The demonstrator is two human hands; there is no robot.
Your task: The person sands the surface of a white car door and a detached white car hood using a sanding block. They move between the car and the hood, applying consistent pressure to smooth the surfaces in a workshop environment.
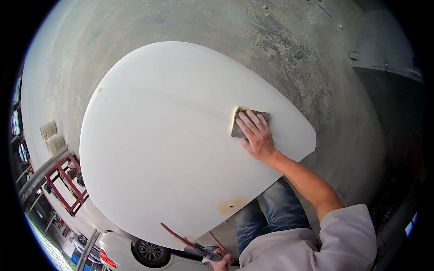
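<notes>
1. Concrete floor (294, 49), grey and stained, lies under everything we see, and on it stands the white panel (172, 144) we are sanding, a large rounded body part that fills the middle of the view.
2. Our right hand (257, 135) lies flat on a sanding block (244, 121), fingers spread and pressed down on it, near the panel's right edge. The block is dark on top with a yellowish foam side.
3. Our left hand (221, 262) sits at the lower edge, closed around the grip of a red-handled tool (190, 244); the fisheye rim cuts it off, so we cannot tell what kind of tool it is.
4. As for progress, we judge the panel mostly even and matt white, with a faint crease running across its middle. A yellowish patch with a small hole (231, 206) near the lower edge, and a small spot at the upper left, look less finished, so some sanding seems left there.
5. Outward from the panel: our jeans (271, 212) show below it, a red metal frame (68, 180) stands at the left, a white car (135, 253) sits at the lower left, and a darker strip of ground (389, 113) runs along the right.
</notes>
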